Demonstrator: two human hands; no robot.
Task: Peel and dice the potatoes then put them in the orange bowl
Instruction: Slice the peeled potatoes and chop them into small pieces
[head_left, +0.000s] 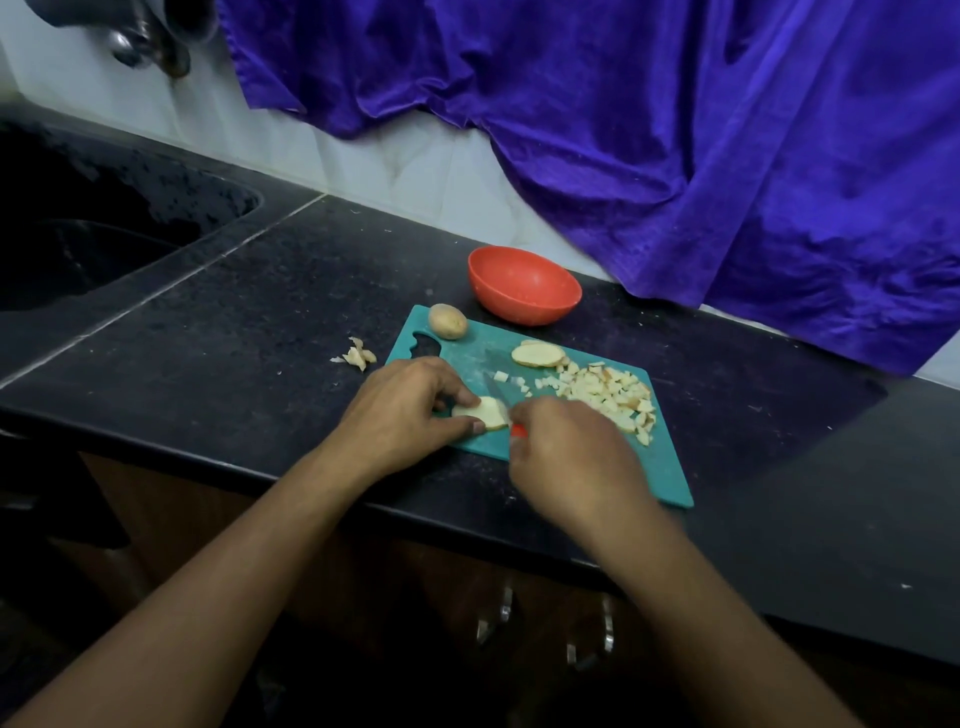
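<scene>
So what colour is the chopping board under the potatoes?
Teal, a blue-green. The chopping board shows plainly in the head view, the only one.

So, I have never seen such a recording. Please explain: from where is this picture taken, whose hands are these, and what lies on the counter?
There is no machine here. A person wears a camera on the head, so you look down at their own two hands. The left hand holds a potato piece steady on the teal cutting board. The right hand grips a knife with a red handle, its blade at that piece. On the board also lie a pile of diced potato, some slices and one whole unpeeled potato. The orange bowl stands behind the board and looks empty. Peels lie on the dark counter, left of the board.
</scene>
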